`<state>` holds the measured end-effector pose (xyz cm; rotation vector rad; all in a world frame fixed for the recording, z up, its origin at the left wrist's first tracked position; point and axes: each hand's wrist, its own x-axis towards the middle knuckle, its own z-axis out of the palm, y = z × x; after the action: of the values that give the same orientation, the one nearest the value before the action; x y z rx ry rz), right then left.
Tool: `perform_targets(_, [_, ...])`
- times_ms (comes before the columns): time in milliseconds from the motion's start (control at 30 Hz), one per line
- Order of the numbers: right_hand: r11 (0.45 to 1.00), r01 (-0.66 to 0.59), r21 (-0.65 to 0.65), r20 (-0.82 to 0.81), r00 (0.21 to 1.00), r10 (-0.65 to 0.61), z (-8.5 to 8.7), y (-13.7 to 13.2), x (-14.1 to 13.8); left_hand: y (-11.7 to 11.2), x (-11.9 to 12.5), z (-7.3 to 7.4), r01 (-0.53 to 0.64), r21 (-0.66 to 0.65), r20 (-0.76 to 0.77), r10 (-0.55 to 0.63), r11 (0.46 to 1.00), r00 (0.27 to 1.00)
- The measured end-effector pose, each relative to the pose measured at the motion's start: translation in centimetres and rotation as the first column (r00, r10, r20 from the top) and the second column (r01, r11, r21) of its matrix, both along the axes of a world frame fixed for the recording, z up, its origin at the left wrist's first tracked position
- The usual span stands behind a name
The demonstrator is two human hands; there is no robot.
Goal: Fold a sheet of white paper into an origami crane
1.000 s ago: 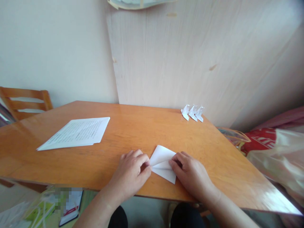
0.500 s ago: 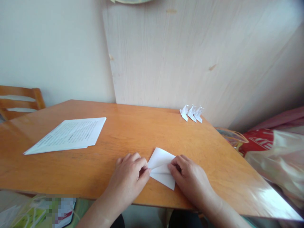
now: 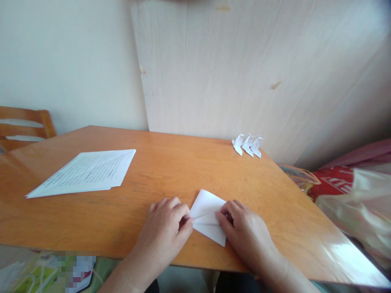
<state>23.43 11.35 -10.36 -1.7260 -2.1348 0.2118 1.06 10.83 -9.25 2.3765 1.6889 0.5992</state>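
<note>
A small white folded paper lies on the wooden table near its front edge, with a crease and flaps running across its middle. My left hand pinches the paper's left corner between thumb and curled fingers. On the other side, my right hand has thumb and fingers closed on the paper's right part, covering that edge. The right hand's fingertips meet on the middle flap.
Printed sheets are stacked at the table's left. Three small folded paper figures stand at the back right by the wall panel. Bags lie beyond the right edge, and a wooden chair stands at the far left.
The view has shifted very slightly. Both hands keep their hold on the folded paper, with hardly any visible movement.
</note>
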Motion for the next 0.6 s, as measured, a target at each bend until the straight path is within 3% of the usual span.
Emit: perform_targets(600, [1.000, -0.027, 0.012, -0.005, 1.000, 0.027, -0.34, 0.00, 0.27, -0.30, -0.26, 0.20, 0.034, -0.027, 0.023, -0.033, 0.999, 0.999])
